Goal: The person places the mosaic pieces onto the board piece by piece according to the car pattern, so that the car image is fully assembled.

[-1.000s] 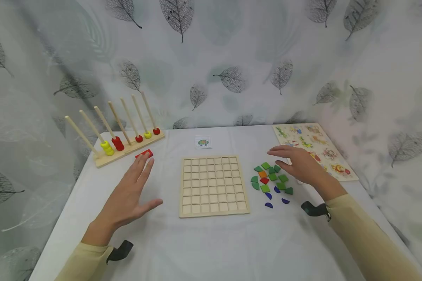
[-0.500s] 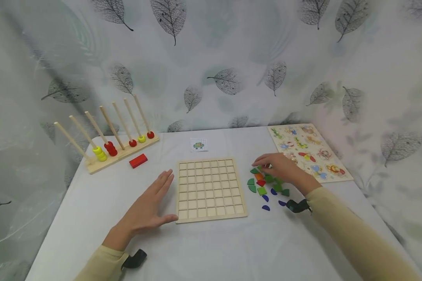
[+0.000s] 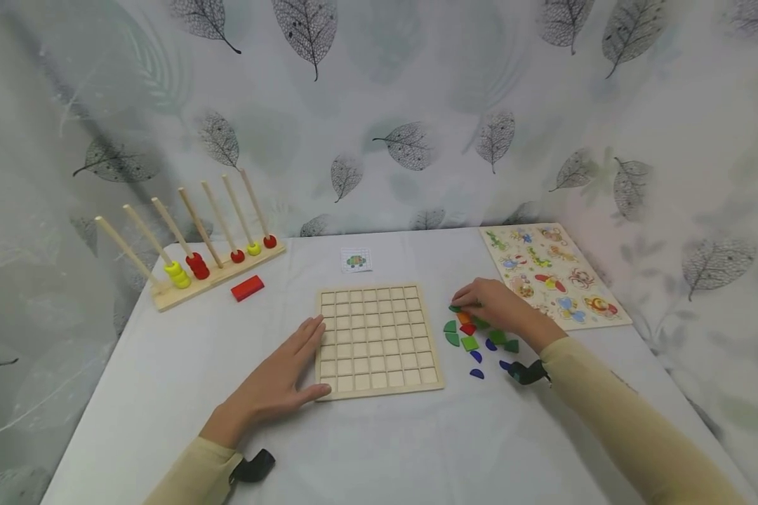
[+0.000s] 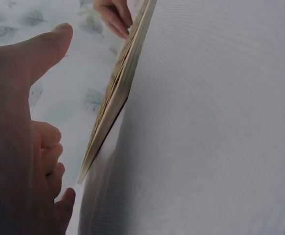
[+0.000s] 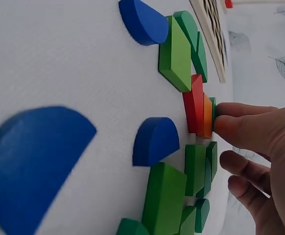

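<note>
My left hand [image 3: 274, 382] lies with straight fingers and thumb spread at the left edge of a wooden grid board [image 3: 385, 393]. Whether it touches the board I cannot tell. Right of the board, my right hand [image 3: 495, 305] reaches into a scatter of small coloured blocks. Its thumb and index finger pinch a green rounded block [image 5: 213, 105], mostly hidden by the fingertips in the right wrist view. Close by lie an orange block [image 5: 208, 117], a red block [image 5: 193, 105], several green blocks [image 5: 165, 198] and blue half-round blocks [image 5: 154, 142].
Behind the board lies a small card [image 3: 356, 260] with a turtle-like picture. A bead stand with upright pegs [image 3: 217, 277] stands at the back left, a red block [image 3: 248, 288] before it. A wooden picture puzzle board [image 3: 546, 273] lies at the back right.
My left hand has moved right to the grid board's edge. My right hand has come down and left onto the blocks, its fingers closing on a green one. The head view has shifted slightly.
</note>
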`<state>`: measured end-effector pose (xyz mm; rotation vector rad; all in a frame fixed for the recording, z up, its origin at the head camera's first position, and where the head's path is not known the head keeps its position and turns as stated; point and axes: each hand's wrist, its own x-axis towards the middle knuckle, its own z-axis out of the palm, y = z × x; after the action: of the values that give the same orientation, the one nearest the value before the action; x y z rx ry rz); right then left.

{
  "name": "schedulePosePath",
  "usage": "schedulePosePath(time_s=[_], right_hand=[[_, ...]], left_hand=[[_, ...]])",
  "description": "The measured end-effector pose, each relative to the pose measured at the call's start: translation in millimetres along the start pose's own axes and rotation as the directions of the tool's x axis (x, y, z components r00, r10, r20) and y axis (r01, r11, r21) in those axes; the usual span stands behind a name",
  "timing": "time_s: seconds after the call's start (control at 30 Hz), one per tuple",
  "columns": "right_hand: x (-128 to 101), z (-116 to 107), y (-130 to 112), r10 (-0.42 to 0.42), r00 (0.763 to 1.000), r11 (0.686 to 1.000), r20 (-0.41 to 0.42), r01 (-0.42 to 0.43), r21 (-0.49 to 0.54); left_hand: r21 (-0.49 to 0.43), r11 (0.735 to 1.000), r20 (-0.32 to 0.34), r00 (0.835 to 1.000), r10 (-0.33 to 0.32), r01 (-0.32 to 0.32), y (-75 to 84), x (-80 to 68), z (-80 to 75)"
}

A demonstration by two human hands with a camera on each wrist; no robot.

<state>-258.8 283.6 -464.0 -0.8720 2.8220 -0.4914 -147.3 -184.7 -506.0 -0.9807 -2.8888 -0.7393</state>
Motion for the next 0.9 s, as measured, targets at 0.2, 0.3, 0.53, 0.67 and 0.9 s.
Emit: schedulePosePath(time_s=[0.2,0.3,0.53,0.67,0.9], right_hand=[[6,1,0,0.019,1.000,1.000,-0.013,-0.020,-0.018],[9,3,0,0.025,0.999,1.000,-0.028,-0.025,-0.015],[9,2,-2,0.082,0.996,0.997,0.023,-0.082,0.001],[9,-1,-5,0.101,0.994,0.995,0.043,-0.101,0.010],[14,4,-3,0.125,0.992,0.992,-0.004,-0.125,0.018]], left_hand=[[-0.041,0.999,0.019,1.000,-0.001,0.002,-1.7,-3.7,2.6],[-0.024,0.999,0.017,0.999,0.038,-0.038,-3.6,-5.0,4.3],[0.004,0.997,-0.005,0.997,0.079,-0.079,-0.8,-4.7,5.9],[0.020,0.996,-0.007,0.997,0.082,-0.081,-1.6,-4.3,7.1],[0.034,0.996,-0.004,0.996,0.087,-0.087,-4.2,-5.1,8.9]])
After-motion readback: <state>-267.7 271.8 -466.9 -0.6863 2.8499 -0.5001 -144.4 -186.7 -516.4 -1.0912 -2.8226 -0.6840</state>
